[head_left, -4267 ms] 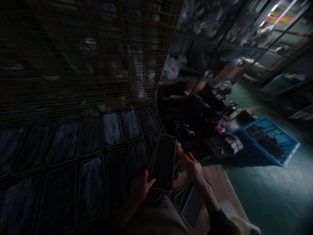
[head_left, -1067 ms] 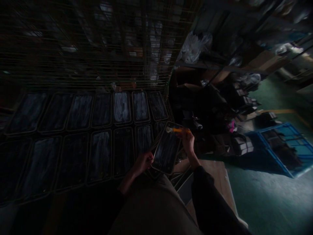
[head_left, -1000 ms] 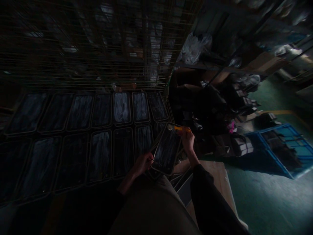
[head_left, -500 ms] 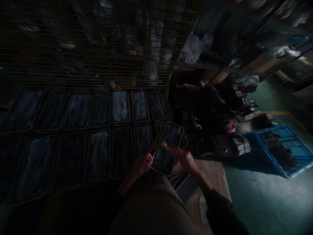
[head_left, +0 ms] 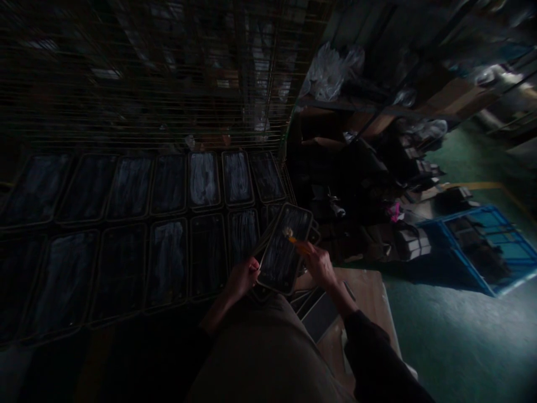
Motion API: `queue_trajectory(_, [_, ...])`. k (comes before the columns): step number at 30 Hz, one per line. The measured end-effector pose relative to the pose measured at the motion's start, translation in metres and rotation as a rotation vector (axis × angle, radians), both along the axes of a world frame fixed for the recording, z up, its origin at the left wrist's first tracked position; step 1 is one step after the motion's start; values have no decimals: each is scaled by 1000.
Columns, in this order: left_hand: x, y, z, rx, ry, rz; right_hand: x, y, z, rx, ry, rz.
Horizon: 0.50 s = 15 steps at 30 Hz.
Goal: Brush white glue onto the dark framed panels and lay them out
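Note:
My left hand point(head_left: 244, 278) grips the lower left edge of a dark rectangular panel point(head_left: 280, 263) with rounded corners and a pale rim. Whitish streaks cover much of its face. In my right hand point(head_left: 319, 264) is a brush point(head_left: 292, 238) with an orange-yellow handle, its pale bristles against the upper part of the panel. Beneath the held panel, edges of other similar panels show at the right. Two rows of streaked panels point(head_left: 168, 260) lie to the left, some whiter than others.
A wire mesh rack point(head_left: 201, 123) stands behind the rows. At the right are a wooden board point(head_left: 371, 296), a blue crate point(head_left: 490, 246) on the green floor, dark bundled items point(head_left: 377, 218) and a shelf with clear plastic bags point(head_left: 327, 73). The scene is dim.
The brush in my right hand has moved up and slightly right along the panel. My left hand keeps its hold. The whole view has shifted slightly.

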<state>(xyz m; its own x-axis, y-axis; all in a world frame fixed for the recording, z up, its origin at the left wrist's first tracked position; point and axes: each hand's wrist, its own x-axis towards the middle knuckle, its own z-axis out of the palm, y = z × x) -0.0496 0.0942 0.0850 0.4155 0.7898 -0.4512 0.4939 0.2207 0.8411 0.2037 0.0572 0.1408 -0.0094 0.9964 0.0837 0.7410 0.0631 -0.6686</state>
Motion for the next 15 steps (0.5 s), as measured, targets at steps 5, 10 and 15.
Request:
queue_trajectory(5, [0,-2,-8,-21,16,0,-23,-66,17,-312,368,98])
queue_trajectory(10, [0,-2,-11,-47,-40,2,10,-39,11,-143,420,-148])
queue_trajectory(15, [1,-1,-11,-56,-79,25,50,8,-3,87,187,-363])
